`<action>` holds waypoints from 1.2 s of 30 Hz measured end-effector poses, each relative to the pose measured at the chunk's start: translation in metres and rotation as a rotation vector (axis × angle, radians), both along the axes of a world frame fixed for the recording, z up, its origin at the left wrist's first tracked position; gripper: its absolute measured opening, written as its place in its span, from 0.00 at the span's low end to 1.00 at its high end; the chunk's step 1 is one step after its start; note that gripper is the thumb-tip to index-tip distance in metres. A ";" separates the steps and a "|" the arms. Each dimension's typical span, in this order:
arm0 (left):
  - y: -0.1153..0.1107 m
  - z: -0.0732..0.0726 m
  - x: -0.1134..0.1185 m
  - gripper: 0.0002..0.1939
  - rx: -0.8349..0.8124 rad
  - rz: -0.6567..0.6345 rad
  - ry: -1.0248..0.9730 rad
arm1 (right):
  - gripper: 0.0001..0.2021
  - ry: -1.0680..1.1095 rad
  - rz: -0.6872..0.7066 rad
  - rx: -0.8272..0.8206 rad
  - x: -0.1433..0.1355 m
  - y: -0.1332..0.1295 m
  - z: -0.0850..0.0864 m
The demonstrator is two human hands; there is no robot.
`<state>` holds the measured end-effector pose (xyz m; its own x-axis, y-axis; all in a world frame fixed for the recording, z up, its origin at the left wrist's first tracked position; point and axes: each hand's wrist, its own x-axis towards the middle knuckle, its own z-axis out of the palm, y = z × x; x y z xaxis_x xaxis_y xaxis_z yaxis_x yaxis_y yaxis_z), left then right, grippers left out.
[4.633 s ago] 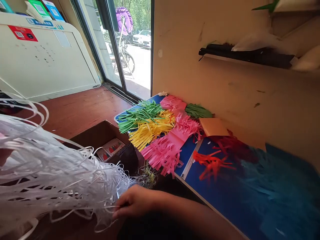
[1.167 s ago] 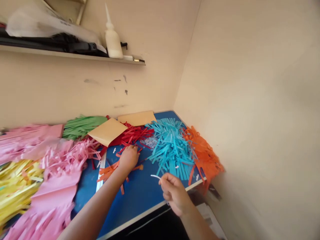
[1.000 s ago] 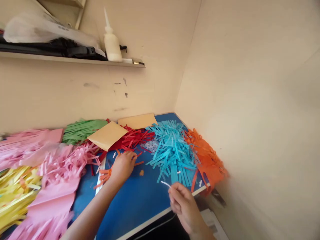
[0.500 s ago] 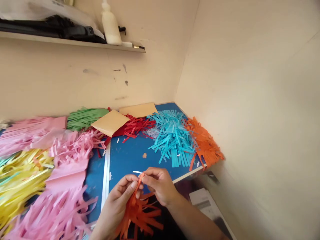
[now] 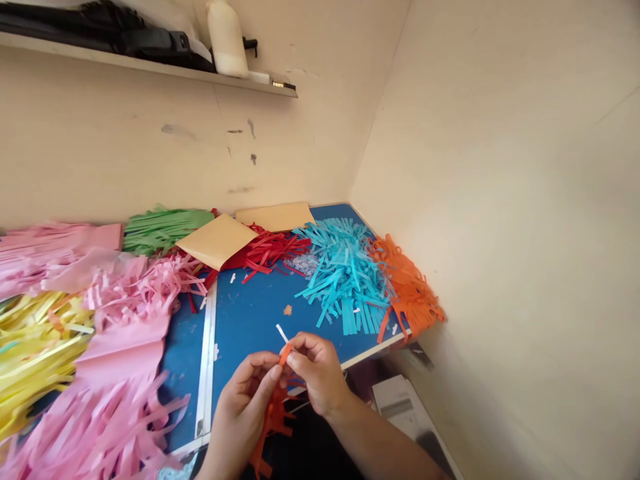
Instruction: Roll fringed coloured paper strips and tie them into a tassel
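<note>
My left hand [image 5: 253, 390] pinches an orange paper tassel [image 5: 276, 417] just below its top, and its fringed strips hang beneath the fingers. Close beside it, my right hand [image 5: 317, 370] pinches the tassel's narrow upper end between thumb and forefinger. A thin white strip [image 5: 283, 333] sticks up out of that top, pointing up and left. Both hands are over the front edge of the blue table [image 5: 250, 313]. Part of the tassel is covered by the left hand.
Fringed paper lies in piles: pink [image 5: 120, 353], yellow [image 5: 45, 353], green [image 5: 165, 228], red [image 5: 273, 250], turquoise [image 5: 347, 267] and orange [image 5: 410, 283]. Two tan envelopes [image 5: 217, 241] lie at the back. Above, a shelf [image 5: 150, 72] holds a white bottle [image 5: 227, 40]. Walls bound the back and right.
The white strip has swung from nearly level to steeply upward. The tassel's fringe has drawn in below the left hand and spreads less. Both hands keep their pinch; the view has shifted slightly.
</note>
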<state>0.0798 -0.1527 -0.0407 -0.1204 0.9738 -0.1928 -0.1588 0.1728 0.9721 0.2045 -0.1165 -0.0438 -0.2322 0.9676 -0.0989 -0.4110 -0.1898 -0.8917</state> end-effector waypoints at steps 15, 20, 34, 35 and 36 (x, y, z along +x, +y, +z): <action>-0.002 -0.021 -0.001 0.16 0.114 -0.068 0.234 | 0.09 -0.442 -0.243 0.268 0.006 -0.007 -0.018; 0.002 -0.009 -0.011 0.19 -0.212 -0.100 -0.161 | 0.08 -0.359 -0.097 0.106 0.016 -0.004 -0.018; 0.002 -0.022 -0.010 0.17 -0.426 -0.075 -0.723 | 0.10 -0.305 -0.120 0.395 0.022 -0.018 -0.005; 0.002 -0.022 -0.010 0.16 -0.425 -0.061 -0.740 | 0.10 -0.284 -0.098 0.391 0.021 -0.019 -0.007; 0.002 -0.021 -0.011 0.16 -0.426 -0.058 -0.751 | 0.10 -0.266 -0.073 0.384 0.021 -0.020 -0.009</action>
<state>0.0691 -0.1510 -0.0618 0.2329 0.8009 -0.5516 -0.7128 0.5265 0.4635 0.2256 -0.1361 -0.0529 -0.1772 0.9586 0.2228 -0.1586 0.1956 -0.9678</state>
